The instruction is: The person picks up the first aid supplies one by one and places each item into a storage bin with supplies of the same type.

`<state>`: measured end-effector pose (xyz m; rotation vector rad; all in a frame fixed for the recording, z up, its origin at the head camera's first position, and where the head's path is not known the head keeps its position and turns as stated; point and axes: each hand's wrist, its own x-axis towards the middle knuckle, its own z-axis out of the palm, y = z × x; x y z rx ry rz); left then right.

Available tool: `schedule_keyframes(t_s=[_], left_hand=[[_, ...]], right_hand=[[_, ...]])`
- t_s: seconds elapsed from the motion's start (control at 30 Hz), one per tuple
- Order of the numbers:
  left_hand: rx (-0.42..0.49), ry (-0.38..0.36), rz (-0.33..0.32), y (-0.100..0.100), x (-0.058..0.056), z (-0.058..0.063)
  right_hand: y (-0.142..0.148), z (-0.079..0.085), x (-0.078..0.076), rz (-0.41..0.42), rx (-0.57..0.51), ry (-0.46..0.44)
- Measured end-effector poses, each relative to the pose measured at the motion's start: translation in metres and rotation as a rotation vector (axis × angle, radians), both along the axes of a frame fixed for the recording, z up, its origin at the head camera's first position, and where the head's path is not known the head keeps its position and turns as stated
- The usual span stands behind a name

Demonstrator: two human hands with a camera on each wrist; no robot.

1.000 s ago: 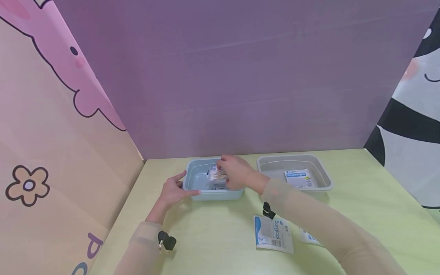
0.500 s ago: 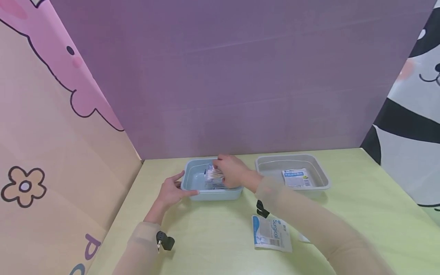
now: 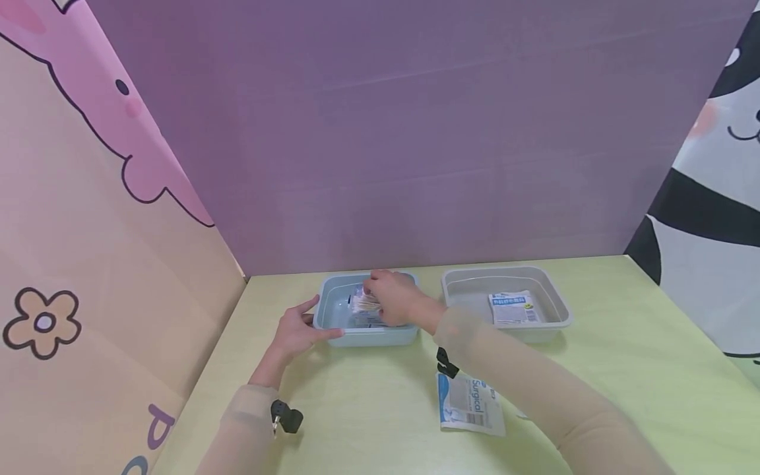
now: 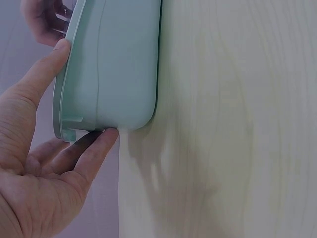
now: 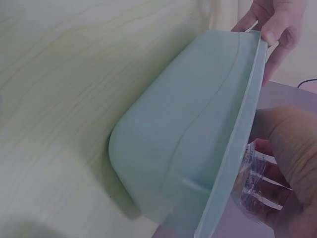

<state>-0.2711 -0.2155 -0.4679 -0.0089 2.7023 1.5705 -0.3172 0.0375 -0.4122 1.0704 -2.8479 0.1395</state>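
A light blue plastic bin (image 3: 374,338) sits at the back of the table. My left hand (image 3: 295,328) grips its left front corner, thumb on the front rim and fingers against the end wall; the left wrist view shows the thumb (image 4: 52,62) on that rim. Inside the bin, my right hand (image 3: 393,297) holds a clear pack of cotton swabs (image 3: 365,305) by its right end. In the right wrist view, crinkled clear wrapping (image 5: 252,171) shows by the right fingers, partly hidden behind the bin wall. Other clear packaging lies below the swabs, mostly covered.
Right of the blue bin stands a grey bin (image 3: 469,290) holding a white and blue dressing packet (image 3: 513,308). A packet marked "Surgical" (image 3: 470,404) lies on the table in front, close to my right forearm. A purple wall (image 3: 415,145) rises behind the table.
My right hand has shifted slightly left within the blue bin, along with the swab pack. My left hand keeps its place on the corner.
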Motion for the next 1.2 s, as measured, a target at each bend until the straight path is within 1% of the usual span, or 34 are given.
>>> schedule_keyframes(t_s=[0.2,0.43,0.67,0.93,1.2], left_hand=[[0.015,0.0,-0.005,0.0,0.0,-0.001],[0.007,0.002,0.001,0.0,0.001,0.001],[-0.001,-0.015,0.01,0.0,0.001,0.001],[-0.013,-0.004,0.008,0.0,0.001,0.001],[-0.021,0.004,0.007,0.0,0.0,0.001]], right_hand=[[-0.003,-0.002,-0.002,-0.021,0.012,-0.009],[-0.003,-0.005,-0.004,-0.011,0.005,-0.012],[-0.004,-0.007,-0.003,-0.007,-0.025,-0.049],[-0.005,-0.01,-0.003,-0.022,-0.018,-0.057],[-0.004,-0.014,-0.005,-0.02,-0.032,-0.077]])
